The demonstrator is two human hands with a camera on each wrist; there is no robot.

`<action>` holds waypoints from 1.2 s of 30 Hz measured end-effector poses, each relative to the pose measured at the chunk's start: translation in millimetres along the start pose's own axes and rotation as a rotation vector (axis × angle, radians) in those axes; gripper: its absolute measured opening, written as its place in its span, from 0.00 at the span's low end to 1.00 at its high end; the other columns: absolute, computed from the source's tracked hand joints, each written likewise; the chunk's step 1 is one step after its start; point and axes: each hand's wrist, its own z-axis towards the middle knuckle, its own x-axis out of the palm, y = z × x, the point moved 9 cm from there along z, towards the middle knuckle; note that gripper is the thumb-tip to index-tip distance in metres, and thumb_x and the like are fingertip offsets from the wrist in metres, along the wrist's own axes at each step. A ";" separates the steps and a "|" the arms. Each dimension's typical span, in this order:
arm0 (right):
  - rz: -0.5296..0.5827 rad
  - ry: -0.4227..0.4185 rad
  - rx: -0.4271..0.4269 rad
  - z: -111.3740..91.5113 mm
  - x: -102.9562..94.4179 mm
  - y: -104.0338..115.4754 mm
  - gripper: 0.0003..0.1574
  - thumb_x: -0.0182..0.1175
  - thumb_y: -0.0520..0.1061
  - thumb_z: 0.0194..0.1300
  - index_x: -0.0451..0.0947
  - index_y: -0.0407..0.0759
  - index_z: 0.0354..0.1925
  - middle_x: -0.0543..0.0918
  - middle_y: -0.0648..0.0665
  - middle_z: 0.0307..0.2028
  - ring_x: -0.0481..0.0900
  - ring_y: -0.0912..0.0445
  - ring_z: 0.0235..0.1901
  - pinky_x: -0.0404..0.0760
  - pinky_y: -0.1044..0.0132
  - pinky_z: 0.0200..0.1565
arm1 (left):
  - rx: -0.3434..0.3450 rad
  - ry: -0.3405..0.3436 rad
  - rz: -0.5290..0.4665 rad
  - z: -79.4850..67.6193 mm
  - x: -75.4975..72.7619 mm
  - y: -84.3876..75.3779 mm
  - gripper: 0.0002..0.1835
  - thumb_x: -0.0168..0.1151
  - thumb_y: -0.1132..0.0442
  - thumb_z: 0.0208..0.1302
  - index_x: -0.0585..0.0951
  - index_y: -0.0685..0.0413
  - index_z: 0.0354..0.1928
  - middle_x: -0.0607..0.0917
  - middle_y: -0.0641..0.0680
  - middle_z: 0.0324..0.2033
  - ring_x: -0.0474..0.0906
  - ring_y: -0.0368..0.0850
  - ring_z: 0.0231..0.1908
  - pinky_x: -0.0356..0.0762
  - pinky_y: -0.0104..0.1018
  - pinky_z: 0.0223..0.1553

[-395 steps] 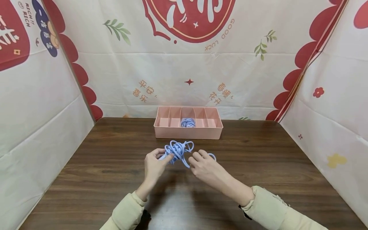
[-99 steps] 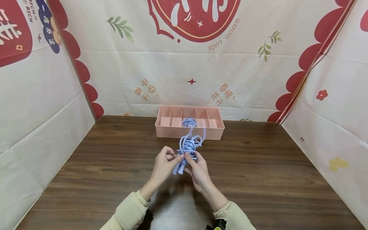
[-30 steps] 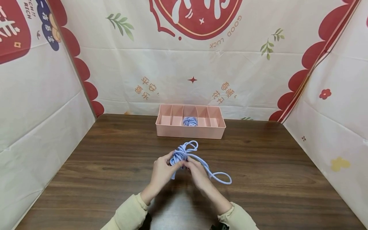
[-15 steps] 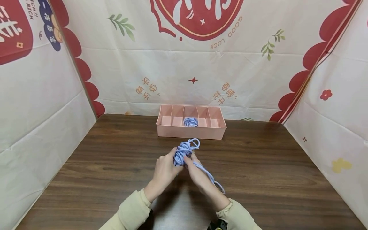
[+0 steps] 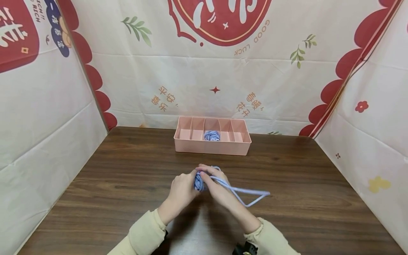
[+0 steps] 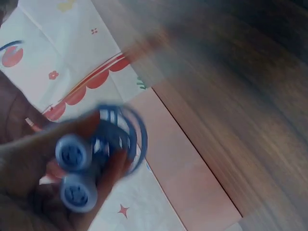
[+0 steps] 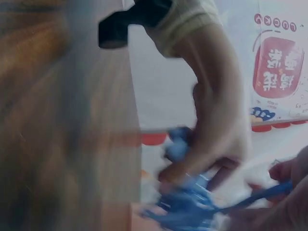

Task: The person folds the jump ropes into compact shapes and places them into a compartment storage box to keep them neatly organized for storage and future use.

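Observation:
A bundle of light blue cord is held above the table between both hands. My left hand grips it from the left. In the left wrist view, two round, pale blue capped cord ends stick out between the fingers. My right hand reaches over the bundle's far side, holding a doubled strand that trails out to the right. In the right wrist view the strand runs taut from the blurred bundle to the right hand. The right fingertips are partly hidden.
Behind the hands stands a pink divided box with several compartments. A coil of blue cord lies in its middle compartment. The brown wooden table is enclosed by printed white cloth at the back and sides.
The right fingers have moved over the bundle's far side, covering most of its top. The trailing loop has swung out to the right. The left hand still grips the bundle.

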 end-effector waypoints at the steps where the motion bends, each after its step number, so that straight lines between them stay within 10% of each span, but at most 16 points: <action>1: 0.010 0.062 -0.022 3.6 0.9 4.6 0.15 0.49 0.38 0.65 0.77 0.30 0.44 0.79 0.34 0.47 0.74 0.45 0.51 0.69 0.55 0.54 | 0.031 0.041 -0.002 -0.9 2.9 -2.4 0.22 0.76 0.63 0.31 0.77 0.59 0.33 0.80 0.54 0.17 0.77 0.50 0.18 0.71 0.40 0.17; 7: 0.189 0.543 0.110 21.4 9.7 16.7 0.17 0.46 0.38 0.67 0.73 0.23 0.43 0.80 0.29 0.42 0.81 0.48 0.40 0.78 0.57 0.42 | 0.219 0.313 -0.161 -10.2 17.9 -23.6 0.29 0.77 0.58 0.31 0.79 0.56 0.41 0.83 0.49 0.27 0.76 0.40 0.27 0.74 0.34 0.29; 12: 0.369 0.726 0.313 32.9 10.1 -0.6 0.13 0.50 0.40 0.66 0.76 0.33 0.43 0.82 0.38 0.42 0.82 0.53 0.39 0.79 0.61 0.39 | 0.287 0.450 -0.300 -15.1 19.6 -39.5 0.29 0.76 0.55 0.34 0.79 0.54 0.44 0.84 0.44 0.32 0.74 0.31 0.32 0.71 0.32 0.37; 20: 0.533 0.722 0.469 40.4 9.9 -45.9 0.10 0.50 0.41 0.67 0.78 0.42 0.36 0.83 0.45 0.35 0.82 0.59 0.34 0.79 0.70 0.35 | 0.292 0.506 -0.469 -17.8 23.3 -35.9 0.33 0.77 0.59 0.34 0.79 0.58 0.49 0.85 0.52 0.39 0.77 0.31 0.38 0.72 0.23 0.40; 28: 0.433 0.799 0.466 38.8 9.7 -59.9 0.12 0.52 0.46 0.66 0.78 0.43 0.33 0.84 0.45 0.34 0.82 0.59 0.32 0.80 0.67 0.35 | 0.240 0.678 -0.531 -26.3 34.5 -23.7 0.32 0.76 0.64 0.33 0.79 0.59 0.48 0.84 0.44 0.25 0.68 0.24 0.22 0.67 0.20 0.24; 32: 0.476 0.776 0.489 38.9 11.3 -69.2 0.13 0.57 0.52 0.62 0.78 0.44 0.32 0.84 0.45 0.34 0.82 0.60 0.32 0.79 0.67 0.38 | 0.227 0.745 -0.778 -30.0 32.2 -28.9 0.33 0.74 0.68 0.37 0.75 0.67 0.51 0.85 0.54 0.33 0.77 0.28 0.31 0.75 0.24 0.33; 36: 0.569 0.622 0.549 39.2 11.6 -87.2 0.14 0.57 0.54 0.60 0.77 0.45 0.30 0.84 0.48 0.30 0.82 0.61 0.30 0.79 0.70 0.37 | 0.186 0.664 -1.091 -20.8 21.5 -26.7 0.33 0.71 0.74 0.40 0.71 0.73 0.54 0.82 0.65 0.39 0.81 0.38 0.36 0.78 0.35 0.39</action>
